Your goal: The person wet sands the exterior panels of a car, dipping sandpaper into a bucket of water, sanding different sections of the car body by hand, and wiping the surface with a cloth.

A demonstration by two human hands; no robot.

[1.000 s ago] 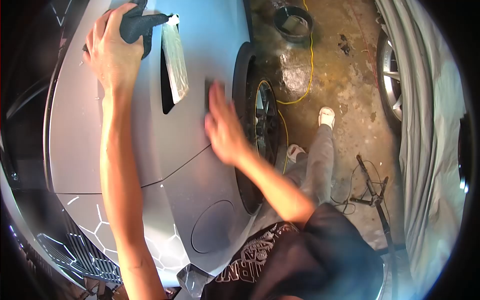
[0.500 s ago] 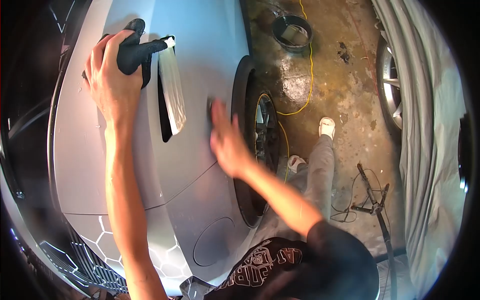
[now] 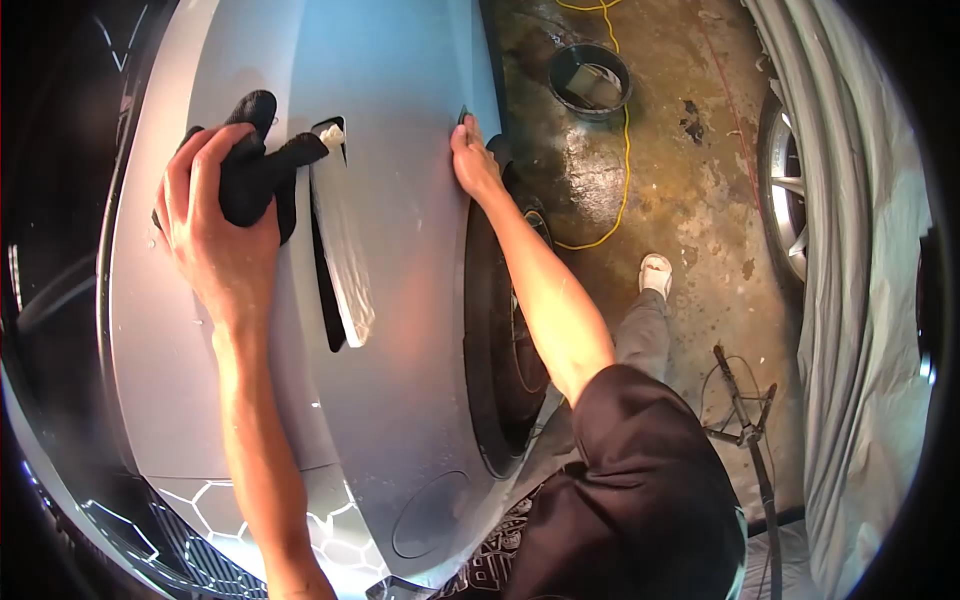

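Observation:
My left hand (image 3: 215, 215) rests on the grey car body panel (image 3: 400, 400), its fingers wrapped round a black cloth or glove (image 3: 245, 175). One black finger-like end of it points at the top of a side vent (image 3: 325, 260), which is partly covered with clear plastic film (image 3: 345, 250). Farther right, my right hand (image 3: 476, 160) lies at the panel's edge above the wheel arch. Its fingers press a thin dark pad (image 3: 463, 115) against the surface; most of the pad is hidden.
On the wet floor (image 3: 690, 200) stands a black bucket (image 3: 590, 80) with a pad inside. A yellow cord (image 3: 627, 165) runs past it. A black stand (image 3: 748, 435) is at the lower right, beside a grey cover (image 3: 850, 300) over another vehicle.
My right hand has moved up and right, from the middle of the panel to its edge. The vent and my left hand with the black cloth appear lower in view.

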